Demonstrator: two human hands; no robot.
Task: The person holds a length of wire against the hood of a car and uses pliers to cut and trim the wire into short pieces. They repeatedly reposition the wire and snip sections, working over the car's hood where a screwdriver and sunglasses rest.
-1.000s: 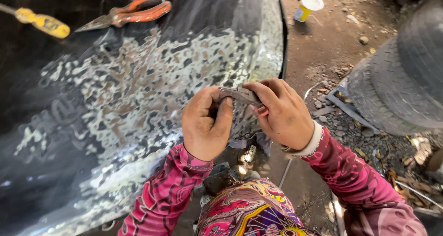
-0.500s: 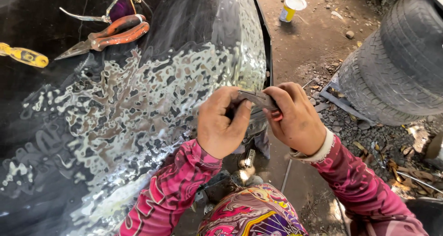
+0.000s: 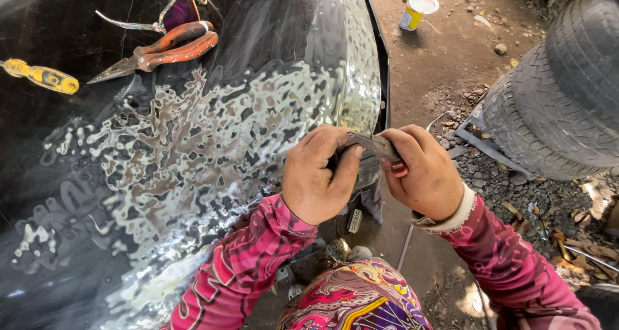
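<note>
Blade: I see a thin grey metal scraper blade (image 3: 373, 145) pinched between both hands, just off the lower right edge of the black car panel with its patchy stripped paint (image 3: 193, 162).
Left hand: my left hand (image 3: 317, 175) is closed on the blade's near end, thumb pressed up against the flat of it and fingers curled over the top.
Right hand: my right hand (image 3: 422, 172) is closed on the far end, fingertips wrapped round it; a small red part shows under the thumb, too hidden for me to say what it is.
Axis: the blade's long axis runs from one grip to the other, sloping slightly down toward the right-hand grip.
Nearer hand: the left grip sits against the panel edge; the right grip lies outboard of it, over the gravel.
Beyond the grips: orange-handled pliers (image 3: 158, 49) and a yellow-handled screwdriver (image 3: 42, 77) rest well away on the panel, up and to the left.
</note>
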